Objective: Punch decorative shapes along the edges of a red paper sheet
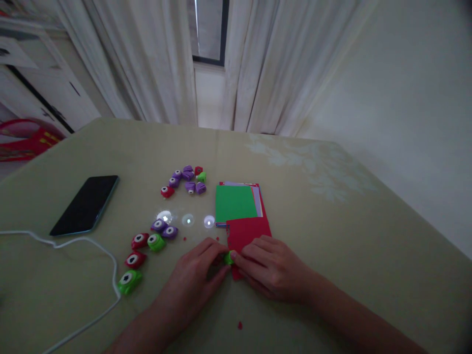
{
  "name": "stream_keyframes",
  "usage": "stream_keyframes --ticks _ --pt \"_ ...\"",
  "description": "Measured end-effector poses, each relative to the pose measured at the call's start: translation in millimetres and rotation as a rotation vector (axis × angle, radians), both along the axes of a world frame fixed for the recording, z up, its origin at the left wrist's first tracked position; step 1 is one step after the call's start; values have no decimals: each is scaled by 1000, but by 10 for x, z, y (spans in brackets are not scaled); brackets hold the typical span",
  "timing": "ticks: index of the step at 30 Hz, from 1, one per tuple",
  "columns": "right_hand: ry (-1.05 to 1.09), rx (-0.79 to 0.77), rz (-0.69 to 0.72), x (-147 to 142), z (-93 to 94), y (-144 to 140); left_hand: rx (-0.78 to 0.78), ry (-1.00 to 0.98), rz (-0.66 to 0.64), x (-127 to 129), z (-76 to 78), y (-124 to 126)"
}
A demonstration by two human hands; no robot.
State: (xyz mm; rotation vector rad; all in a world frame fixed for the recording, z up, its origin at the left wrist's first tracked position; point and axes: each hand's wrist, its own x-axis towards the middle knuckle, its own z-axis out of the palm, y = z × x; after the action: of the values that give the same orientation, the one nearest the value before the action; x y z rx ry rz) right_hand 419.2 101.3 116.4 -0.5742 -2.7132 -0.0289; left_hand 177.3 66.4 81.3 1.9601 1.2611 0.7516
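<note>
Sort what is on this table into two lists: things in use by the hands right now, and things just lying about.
In use: left hand, right hand, green punch, red paper.

Lying about: phone, white cable, spare punches, green sheet.

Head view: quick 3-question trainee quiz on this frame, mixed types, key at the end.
1. True or false: both hands touch the small green punch.
2. Which sheet lies on top of the paper stack? A green, B red, C purple.
3. What lies left of the punches, beside the white cable?

Key: 1 true, the left hand and right hand pinch it at the red sheet. 2 A. 3 a dark phone.
</note>
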Motion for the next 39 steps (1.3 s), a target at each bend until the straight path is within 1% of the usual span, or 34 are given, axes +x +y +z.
stream_keyframes --ticks 7,13,19,25,28,34,36,39 --pt "-29 64 68 -102 61 31 -2 -2 0 9 25 -4" --pt "-61 43 90 -134 53 61 -17 -13 6 12 12 -9" --pt "-29 23 94 -161 55 76 -37 -3 -3 8 28 20" --pt "-103 15 86 -153 30 85 15 10 -1 -6 107 28" --pt "-129 11 74 -138 8 77 44 18 5 -11 106 36" --pt "-71 9 0 -136 -55 27 30 12 -10 -12 24 73" --pt "53 -57 -70 -128 -93 -5 24 -4 -15 -12 6 72" --pt "375 -244 -280 -72 -147 -55 21 -22 -19 -18 -3 62"
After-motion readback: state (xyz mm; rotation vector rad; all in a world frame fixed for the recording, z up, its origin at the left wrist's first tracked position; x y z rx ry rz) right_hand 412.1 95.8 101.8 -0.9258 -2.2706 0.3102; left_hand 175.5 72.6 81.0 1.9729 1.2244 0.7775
